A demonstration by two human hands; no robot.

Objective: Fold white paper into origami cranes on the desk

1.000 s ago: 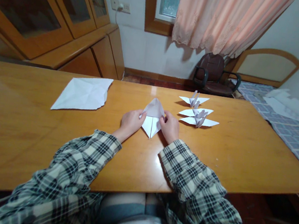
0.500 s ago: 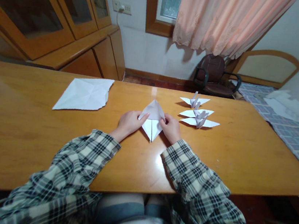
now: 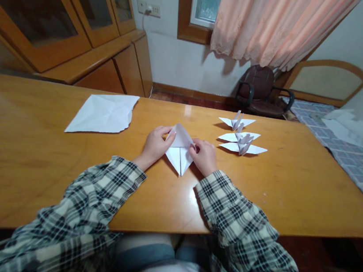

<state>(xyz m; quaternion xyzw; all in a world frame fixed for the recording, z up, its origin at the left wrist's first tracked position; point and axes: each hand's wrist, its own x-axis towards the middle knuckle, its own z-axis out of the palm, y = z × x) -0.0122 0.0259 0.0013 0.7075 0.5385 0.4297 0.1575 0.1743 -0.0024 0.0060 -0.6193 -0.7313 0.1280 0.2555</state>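
Between my hands, over the middle of the table, is a folded white paper (image 3: 181, 142), diamond-shaped with a slit down its lower half. My left hand (image 3: 157, 145) pinches its upper left edge, thumb on top. At the right corner, my right hand (image 3: 204, 155) grips the paper between thumb and fingers; its fingertips are partly hidden. To the right stand several folded white paper cranes (image 3: 243, 147) with spread wings. A creased white paper sheet (image 3: 106, 114) with one ragged edge lies flat on the left.
The wooden table (image 3: 46, 171) spans the view. Behind it are a glass-door cabinet (image 3: 86, 47), a brown armchair (image 3: 258, 86) and a pink curtain (image 3: 266, 26). At the right, a bed (image 3: 346, 153) with a checked cover holds loose papers (image 3: 351, 127).
My left hand has slid up along the paper's left edge. The folded paper has turned slightly, its top leaning left and its lower tip a little nearer to me.
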